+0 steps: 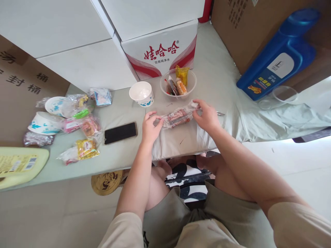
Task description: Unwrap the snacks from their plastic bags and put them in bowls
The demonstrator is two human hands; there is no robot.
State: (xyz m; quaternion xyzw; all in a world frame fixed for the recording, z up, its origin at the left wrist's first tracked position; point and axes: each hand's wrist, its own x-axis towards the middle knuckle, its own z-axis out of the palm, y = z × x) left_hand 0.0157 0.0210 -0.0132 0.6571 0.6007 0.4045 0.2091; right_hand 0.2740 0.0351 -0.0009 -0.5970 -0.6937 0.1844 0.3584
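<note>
A clear plastic packet with reddish-brown contents (178, 117) lies in front of me near the table's front edge. My left hand (152, 126) pinches its left end between thumb and finger. At its right end my right hand (206, 115) has its fingers closed on the crinkled plastic. The tip of a thin metal tool (220, 113) sticks out beyond my right hand; the rest is hidden. Just behind the packet stand a white paper bowl with blue print (142, 94) and a clear plastic bowl (165, 91) holding several small wrapped snacks.
A black phone (120, 133) lies left of my left hand. Further left are wrapped snacks (86, 148) and paper bowls (45, 123). A white-and-red carton (160, 51) stands at the back. A large blue bottle (280, 55) and a clear lid (284, 94) are at the right.
</note>
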